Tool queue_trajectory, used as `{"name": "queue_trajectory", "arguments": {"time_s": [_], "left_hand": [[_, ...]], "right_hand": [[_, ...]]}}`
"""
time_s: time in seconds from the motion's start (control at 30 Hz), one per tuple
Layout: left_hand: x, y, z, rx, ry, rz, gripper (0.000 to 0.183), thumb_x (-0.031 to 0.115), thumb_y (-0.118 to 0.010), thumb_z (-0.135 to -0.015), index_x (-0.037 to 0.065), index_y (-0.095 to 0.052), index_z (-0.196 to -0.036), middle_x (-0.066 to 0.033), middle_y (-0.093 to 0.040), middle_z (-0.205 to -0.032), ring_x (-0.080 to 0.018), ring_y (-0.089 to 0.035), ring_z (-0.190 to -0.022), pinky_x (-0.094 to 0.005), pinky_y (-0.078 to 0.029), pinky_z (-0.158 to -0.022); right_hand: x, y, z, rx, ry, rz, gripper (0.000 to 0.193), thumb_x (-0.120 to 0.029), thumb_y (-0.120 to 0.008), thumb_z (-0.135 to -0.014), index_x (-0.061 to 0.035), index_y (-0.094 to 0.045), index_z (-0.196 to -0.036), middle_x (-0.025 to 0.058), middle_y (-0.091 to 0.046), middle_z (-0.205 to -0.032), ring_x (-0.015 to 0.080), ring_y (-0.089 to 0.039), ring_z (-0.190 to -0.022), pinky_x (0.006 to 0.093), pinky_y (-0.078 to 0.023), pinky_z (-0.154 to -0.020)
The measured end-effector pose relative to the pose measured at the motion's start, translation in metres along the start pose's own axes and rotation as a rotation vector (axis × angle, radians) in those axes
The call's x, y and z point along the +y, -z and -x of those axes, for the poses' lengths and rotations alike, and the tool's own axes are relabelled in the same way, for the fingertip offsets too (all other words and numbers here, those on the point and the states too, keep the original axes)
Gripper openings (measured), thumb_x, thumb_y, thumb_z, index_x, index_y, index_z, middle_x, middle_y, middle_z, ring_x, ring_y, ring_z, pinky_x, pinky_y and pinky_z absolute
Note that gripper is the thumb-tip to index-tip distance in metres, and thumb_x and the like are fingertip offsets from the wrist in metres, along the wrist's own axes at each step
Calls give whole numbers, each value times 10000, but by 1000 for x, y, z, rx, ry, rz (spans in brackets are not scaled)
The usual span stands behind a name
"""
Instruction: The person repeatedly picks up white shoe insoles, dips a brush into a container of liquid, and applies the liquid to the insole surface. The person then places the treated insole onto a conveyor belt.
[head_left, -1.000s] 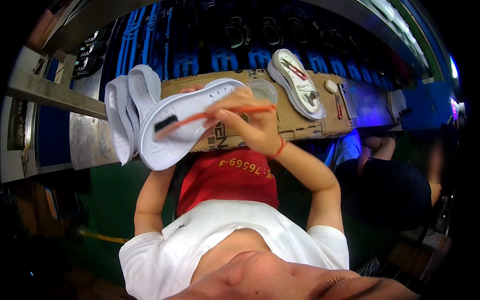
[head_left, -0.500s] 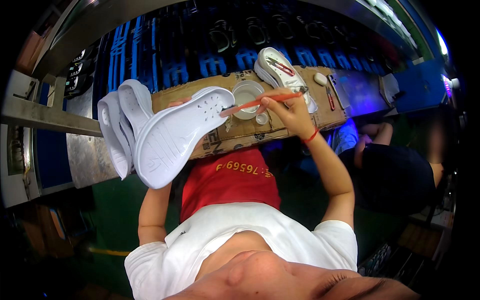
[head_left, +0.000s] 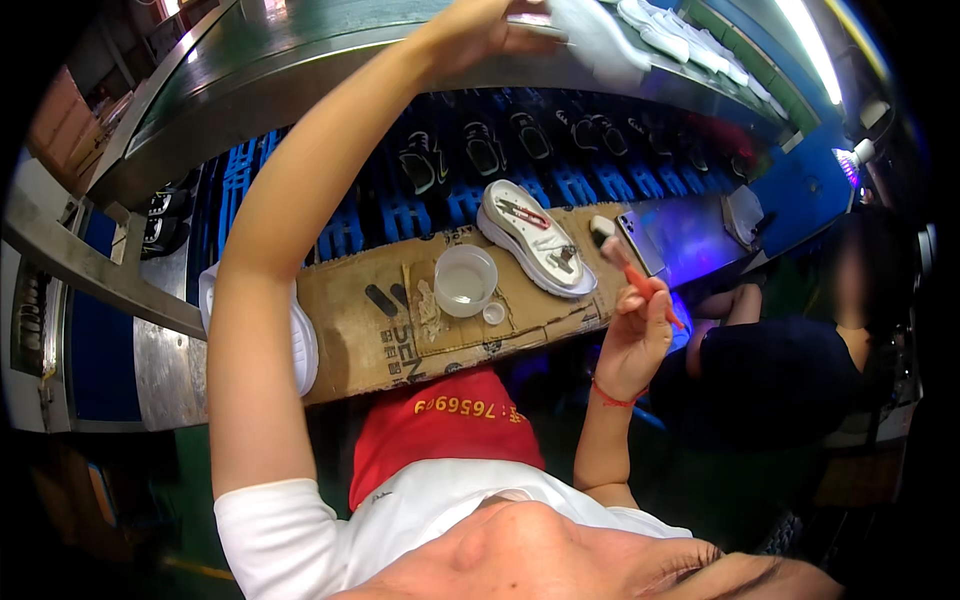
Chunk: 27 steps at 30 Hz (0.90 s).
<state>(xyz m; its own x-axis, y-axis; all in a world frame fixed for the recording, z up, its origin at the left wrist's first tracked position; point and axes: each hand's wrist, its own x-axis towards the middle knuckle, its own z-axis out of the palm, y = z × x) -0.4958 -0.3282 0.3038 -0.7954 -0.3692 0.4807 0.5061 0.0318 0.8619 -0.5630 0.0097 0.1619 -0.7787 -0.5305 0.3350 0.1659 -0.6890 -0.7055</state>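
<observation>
Left hand: one, raised to the shelf (head_left: 240, 60); we see this hand (head_left: 480, 35) closed at the edge of a white sole, partly cut off by the frame.
Held sole: one (head_left: 603, 45), over the shelf's front edge, too blurred for us to read its details.
Shelf soles: we count at least four (head_left: 690, 42), white, overlapping in a row to the right of the held one.
Right hand: one (head_left: 632, 350), fingers wrapped around a brush, with a red band (head_left: 617, 402) about the wrist.
Brush: one (head_left: 643, 283), orange-handled, tilted, its head up and to the left.
Bench sole: one (head_left: 507, 246), white, lying on the cardboard (head_left: 335, 320); one red tool (head_left: 522, 213) and some metal bits (head_left: 566, 257) lie inside.
Bowl: one (head_left: 488, 268), clear, round, with one small cap (head_left: 494, 314) just beside it.
Phone: one (head_left: 640, 243), flat, right of the bench sole.
Left end: white soles (head_left: 304, 350) behind our left forearm, which stops us counting them.
Co-worker: one (head_left: 770, 380), dark-clothed, at our right.
</observation>
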Motion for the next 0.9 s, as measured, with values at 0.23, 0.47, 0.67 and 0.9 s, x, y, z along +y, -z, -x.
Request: {"name": "queue_trajectory", "arguments": {"time_s": [0.23, 0.47, 0.67, 0.9], "left_hand": [[23, 10, 60, 218, -499, -1383, 340, 146, -625, -833, 23, -598, -1149, -114, -624, -955, -222, -623, -858, -354, -514, -752], [48, 62, 282, -522, 175, -1602, 433, -13, -685, -640, 69, -596, -1056, -92, -539, -1005, -292, -525, -1044, -370, -499, -820], [34, 68, 357, -747, 563, -1668, 432, 60, -729, -646, 130, -666, -1068, -59, -557, -1278, -267, -378, -1344, -466, -225, -1174], [37, 80, 336, -664, 558, -1561, 226, 70, -577, -826, 100, -655, -1036, -54, -607, -1176, -273, -400, -1339, -497, -221, -1170]], "right_hand": [[23, 16, 21, -54, -234, 164, 235, -153, -533, -979, 49, -629, -1052, 101, -667, -776, 149, -615, -737, 268, -459, -737], [56, 42, 24, -92, -412, 335, 254, -157, -553, -970, 72, -624, -1057, 92, -669, -782, 124, -607, -736, 242, -442, -718], [89, 40, 7, -244, -448, 494, 269, -156, -564, -961, 81, -632, -1068, 88, -678, -793, 117, -595, -724, 231, -432, -698], [106, 25, -19, -422, -310, 714, 277, -198, -605, -944, 57, -687, -1014, 73, -704, -770, 60, -546, -652, 195, -421, -609]]}}
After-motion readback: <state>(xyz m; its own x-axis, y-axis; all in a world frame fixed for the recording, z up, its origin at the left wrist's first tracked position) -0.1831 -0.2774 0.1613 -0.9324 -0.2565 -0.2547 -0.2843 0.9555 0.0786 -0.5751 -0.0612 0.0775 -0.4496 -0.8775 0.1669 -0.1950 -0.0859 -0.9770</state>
